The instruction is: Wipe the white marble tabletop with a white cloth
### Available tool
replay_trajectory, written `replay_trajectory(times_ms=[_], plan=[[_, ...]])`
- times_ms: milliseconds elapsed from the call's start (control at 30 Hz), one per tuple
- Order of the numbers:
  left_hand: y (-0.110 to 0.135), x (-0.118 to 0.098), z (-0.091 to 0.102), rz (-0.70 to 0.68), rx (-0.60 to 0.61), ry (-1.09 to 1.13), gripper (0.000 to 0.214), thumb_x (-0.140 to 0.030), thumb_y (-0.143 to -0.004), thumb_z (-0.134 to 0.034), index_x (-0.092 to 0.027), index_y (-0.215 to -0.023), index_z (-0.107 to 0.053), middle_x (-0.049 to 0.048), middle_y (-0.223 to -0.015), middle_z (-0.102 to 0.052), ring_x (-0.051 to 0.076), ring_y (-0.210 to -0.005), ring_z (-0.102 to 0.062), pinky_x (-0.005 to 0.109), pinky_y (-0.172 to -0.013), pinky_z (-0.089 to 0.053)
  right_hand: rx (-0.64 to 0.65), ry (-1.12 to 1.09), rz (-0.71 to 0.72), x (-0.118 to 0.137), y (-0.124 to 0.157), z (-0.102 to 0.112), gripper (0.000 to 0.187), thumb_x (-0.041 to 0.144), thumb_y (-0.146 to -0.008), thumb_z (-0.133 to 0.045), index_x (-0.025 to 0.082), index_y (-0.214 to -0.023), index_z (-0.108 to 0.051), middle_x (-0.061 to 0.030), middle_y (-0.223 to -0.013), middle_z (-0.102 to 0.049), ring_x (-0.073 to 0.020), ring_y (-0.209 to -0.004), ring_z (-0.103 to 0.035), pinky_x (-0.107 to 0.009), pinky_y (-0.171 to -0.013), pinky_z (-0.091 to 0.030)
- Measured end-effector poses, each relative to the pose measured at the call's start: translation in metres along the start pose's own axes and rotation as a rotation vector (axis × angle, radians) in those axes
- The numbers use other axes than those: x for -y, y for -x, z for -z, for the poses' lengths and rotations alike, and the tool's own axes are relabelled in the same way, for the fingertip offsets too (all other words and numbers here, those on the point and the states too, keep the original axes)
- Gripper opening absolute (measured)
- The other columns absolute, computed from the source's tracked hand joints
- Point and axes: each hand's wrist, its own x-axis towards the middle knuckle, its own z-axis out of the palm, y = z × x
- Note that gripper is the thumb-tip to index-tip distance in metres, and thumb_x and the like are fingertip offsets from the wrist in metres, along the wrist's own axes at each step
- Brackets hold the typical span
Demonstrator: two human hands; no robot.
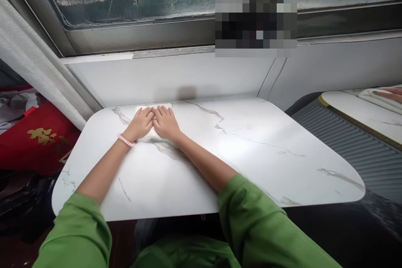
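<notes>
A folded white cloth (pixel 148 136) lies flat near the back edge of the white marble-patterned table (pixel 238 155). My left hand (pixel 142 123) rests palm down on its left part, fingers stretched forward, a pink coiled band around the wrist. On the right part of the cloth my right hand (pixel 166 122) lies flat too, fingers extended and slightly apart. The two hands touch or nearly touch at the thumbs and index fingers. Much of the cloth is hidden beneath them.
Behind the table stand a white wall panel (pixel 169 75) and a metal-framed window (pixel 144 35). At left hang a pale curtain (pixel 40 50) and a red bag (pixel 40 142). To the right, another person's hand (pixel 391 93) rests on a cloth on a second table (pixel 358 106).
</notes>
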Motion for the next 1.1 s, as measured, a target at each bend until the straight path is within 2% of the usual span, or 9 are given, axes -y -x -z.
replay_trajectory(times_ms=[200,367,500,633,767,867,967,1100], plan=[[0.068,-0.039,0.025,-0.067,0.056,0.012,0.046,-0.021,-0.096,-0.027,-0.014,-0.138,-0.044,0.0129,-0.148,-0.040,0.024,-0.142,-0.029,0.050,-0.118,-0.020,0.013,0.046,0.044,0.042,0.070,0.012,0.053,0.025,-0.091,-0.038,0.003,-0.139,-0.043,-0.0242,-0.144,-0.043,-0.0360,-0.137,-0.033,-0.056,-0.112,-0.020],[0.133,-0.070,0.053,-0.023,0.136,-0.038,0.052,-0.021,-0.095,-0.029,-0.017,-0.146,-0.035,0.0101,-0.154,-0.032,0.025,-0.144,-0.023,0.051,-0.119,-0.021,0.060,0.010,0.221,0.079,0.113,0.023,0.057,0.026,-0.088,-0.042,-0.004,-0.136,-0.044,-0.0314,-0.140,-0.043,-0.0427,-0.133,-0.036,-0.063,-0.110,-0.021],[0.176,-0.091,0.068,0.067,0.148,-0.067,0.056,-0.021,-0.094,-0.028,-0.019,-0.150,-0.030,0.0098,-0.153,-0.033,0.026,-0.144,-0.023,0.053,-0.118,-0.023,0.075,-0.067,0.376,0.099,0.136,0.030,0.058,0.029,-0.086,-0.044,-0.004,-0.134,-0.046,-0.0328,-0.137,-0.045,-0.0439,-0.130,-0.039,-0.065,-0.109,-0.023],[0.196,-0.096,0.073,0.109,0.137,-0.065,0.056,-0.023,-0.094,-0.031,-0.024,-0.151,-0.027,0.0057,-0.153,-0.033,0.024,-0.143,-0.026,0.050,-0.118,-0.026,0.054,-0.127,0.466,0.106,0.142,0.028,0.054,0.030,-0.087,-0.042,-0.002,-0.131,-0.049,-0.0304,-0.132,-0.050,-0.0418,-0.127,-0.042,-0.063,-0.110,-0.025],[0.194,-0.087,0.071,0.178,0.128,-0.107,0.051,-0.024,-0.096,-0.029,-0.023,-0.147,-0.036,0.0069,-0.154,-0.032,0.024,-0.142,-0.029,0.049,-0.117,-0.027,0.028,-0.183,0.460,0.105,0.130,0.017,0.052,0.029,-0.087,-0.043,-0.001,-0.129,-0.050,-0.0291,-0.131,-0.051,-0.0394,-0.128,-0.041,-0.060,-0.111,-0.023],[0.178,-0.070,0.064,0.245,0.125,-0.163,0.049,-0.022,-0.096,-0.026,-0.019,-0.143,-0.042,0.0111,-0.152,-0.035,0.024,-0.142,-0.029,0.050,-0.116,-0.026,0.015,-0.181,0.456,0.102,0.106,0.006,0.047,0.026,-0.086,-0.043,0.004,-0.126,-0.053,-0.0242,-0.130,-0.053,-0.0357,-0.127,-0.042,-0.057,-0.111,-0.024],[0.146,-0.038,0.053,0.290,0.136,-0.171,0.049,-0.021,-0.096,-0.025,-0.019,-0.141,-0.043,0.0110,-0.151,-0.038,0.023,-0.141,-0.031,0.049,-0.115,-0.026,0.014,-0.169,0.397,0.094,0.066,-0.006,0.044,0.024,-0.085,-0.042,0.006,-0.123,-0.054,-0.0204,-0.125,-0.056,-0.0326,-0.122,-0.045,-0.053,-0.112,-0.024],[0.082,0.023,0.037,0.267,0.166,-0.143,0.047,-0.021,-0.097,-0.026,-0.021,-0.141,-0.042,0.0102,-0.152,-0.037,0.021,-0.142,-0.028,0.048,-0.116,-0.021,0.029,-0.173,0.250,0.077,-0.002,-0.022,0.040,0.021,-0.087,-0.040,0.009,-0.122,-0.054,-0.0174,-0.121,-0.058,-0.0287,-0.120,-0.047,-0.046,-0.114,-0.021]])
